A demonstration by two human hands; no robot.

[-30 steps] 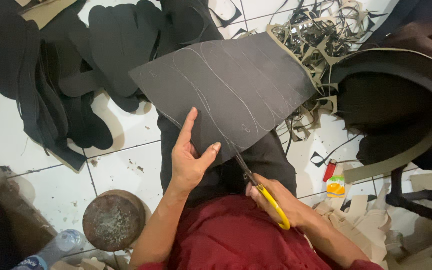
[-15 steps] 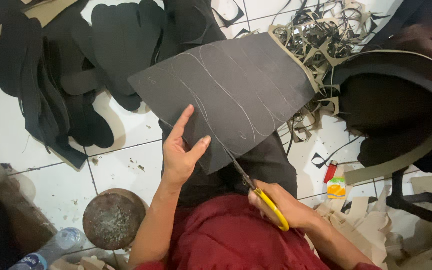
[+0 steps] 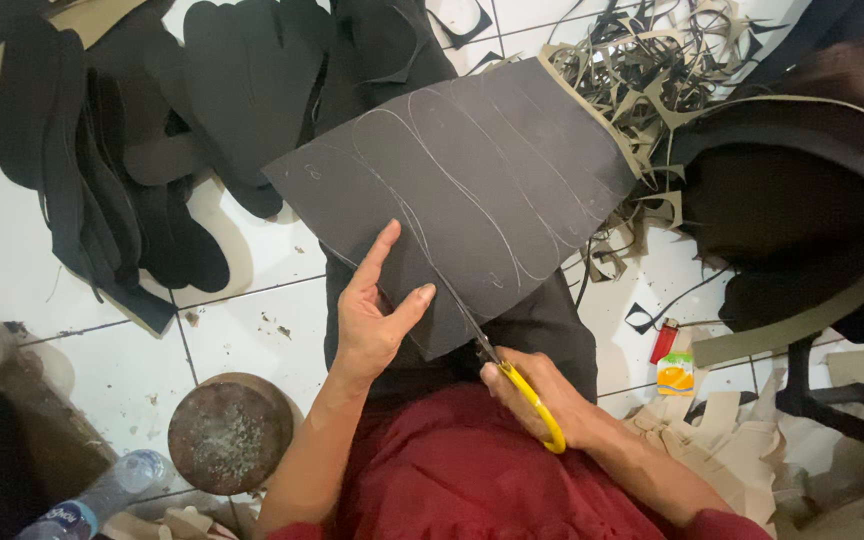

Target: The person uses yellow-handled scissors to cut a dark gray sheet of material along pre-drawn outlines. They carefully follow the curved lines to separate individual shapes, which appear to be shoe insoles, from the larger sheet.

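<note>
White tiled floor (image 3: 252, 330), scraps about. Left hand (image 3: 372, 320) grips sheet (image 3: 472, 190), barely shifted. Right hand (image 3: 542, 400) fingers clench scissors (image 3: 522, 395), blades now further along the traced line.

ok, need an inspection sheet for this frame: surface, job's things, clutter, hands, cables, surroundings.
Surface: white tiled floor, dirty.
Job's things: dark grey sheet with traced curved outlines; yellow-handled scissors cutting its near edge.
Clutter: black cut-out pieces at left; tangled beige offcut strips; red lighter; round rusty metal block; clear plastic bottle.
Hands: left hand steadies the sheet; right hand grips the scissors.
Cables: nothing seen.
Surroundings: large dark rolled material at right.
</note>
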